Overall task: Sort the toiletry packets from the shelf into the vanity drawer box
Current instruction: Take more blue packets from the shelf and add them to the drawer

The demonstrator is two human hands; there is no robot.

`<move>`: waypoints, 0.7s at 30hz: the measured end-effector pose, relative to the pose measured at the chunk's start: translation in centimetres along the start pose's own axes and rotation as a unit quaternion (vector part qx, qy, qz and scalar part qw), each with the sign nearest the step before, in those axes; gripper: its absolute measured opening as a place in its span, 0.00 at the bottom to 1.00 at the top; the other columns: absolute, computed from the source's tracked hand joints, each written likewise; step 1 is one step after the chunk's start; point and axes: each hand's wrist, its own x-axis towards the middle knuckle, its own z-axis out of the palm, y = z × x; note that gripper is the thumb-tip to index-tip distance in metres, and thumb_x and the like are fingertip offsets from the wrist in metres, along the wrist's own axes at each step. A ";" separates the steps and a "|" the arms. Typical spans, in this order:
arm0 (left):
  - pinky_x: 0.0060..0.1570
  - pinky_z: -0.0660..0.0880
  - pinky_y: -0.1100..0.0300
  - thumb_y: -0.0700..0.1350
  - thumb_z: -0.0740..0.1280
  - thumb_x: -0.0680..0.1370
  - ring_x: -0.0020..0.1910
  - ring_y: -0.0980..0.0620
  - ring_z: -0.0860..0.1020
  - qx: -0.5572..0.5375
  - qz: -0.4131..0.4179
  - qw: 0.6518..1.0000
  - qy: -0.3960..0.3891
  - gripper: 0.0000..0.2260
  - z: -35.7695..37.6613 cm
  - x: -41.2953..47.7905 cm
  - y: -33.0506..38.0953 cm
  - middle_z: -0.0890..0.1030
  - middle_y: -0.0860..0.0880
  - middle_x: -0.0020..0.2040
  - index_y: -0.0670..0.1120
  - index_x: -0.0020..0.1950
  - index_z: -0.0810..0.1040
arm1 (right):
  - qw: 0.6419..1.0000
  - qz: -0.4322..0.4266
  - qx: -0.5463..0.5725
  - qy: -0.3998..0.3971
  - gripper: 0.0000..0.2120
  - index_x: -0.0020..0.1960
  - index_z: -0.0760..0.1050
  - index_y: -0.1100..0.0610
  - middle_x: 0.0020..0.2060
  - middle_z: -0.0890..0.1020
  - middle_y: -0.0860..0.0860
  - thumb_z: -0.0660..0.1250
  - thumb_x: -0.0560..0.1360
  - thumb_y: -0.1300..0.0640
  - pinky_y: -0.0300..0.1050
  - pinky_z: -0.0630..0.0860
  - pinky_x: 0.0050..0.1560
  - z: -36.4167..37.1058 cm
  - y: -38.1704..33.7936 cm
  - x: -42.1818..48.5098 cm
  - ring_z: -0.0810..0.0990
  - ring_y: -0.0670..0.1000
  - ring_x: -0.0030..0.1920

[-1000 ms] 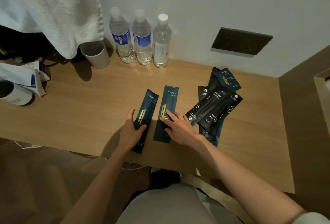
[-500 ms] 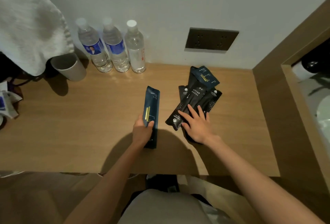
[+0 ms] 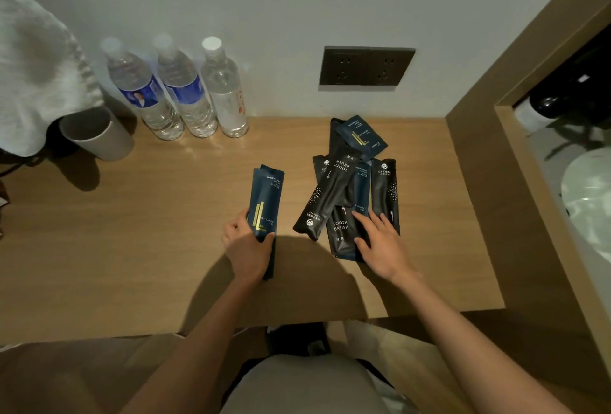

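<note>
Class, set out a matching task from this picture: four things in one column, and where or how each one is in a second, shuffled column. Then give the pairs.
Column A
1. left hand
2. right hand
3. grey cup
4. water bottles

Column B
a. in a row against the wall
b. grips blue packets
c. stands by the white towel
d. lies flat on the dark packet pile

Pairs: 1-b, 2-d, 3-c, 4-a

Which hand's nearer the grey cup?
Left. The left hand, holding navy packets, is right of the grey cup; the right hand rests farther right on the packet pile.
</note>
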 end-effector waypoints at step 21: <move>0.36 0.68 0.64 0.43 0.69 0.76 0.47 0.52 0.73 -0.101 -0.017 0.993 -0.064 0.17 -1.5 -0.3 0.9 0.75 0.47 0.50 0.41 0.62 0.70 | 0.917 0.224 0.312 0.105 0.09 0.42 0.67 0.56 0.33 0.72 0.48 0.62 0.79 0.55 0.47 0.70 0.44 -0.9 -2.4 3.0 0.74 0.54 0.42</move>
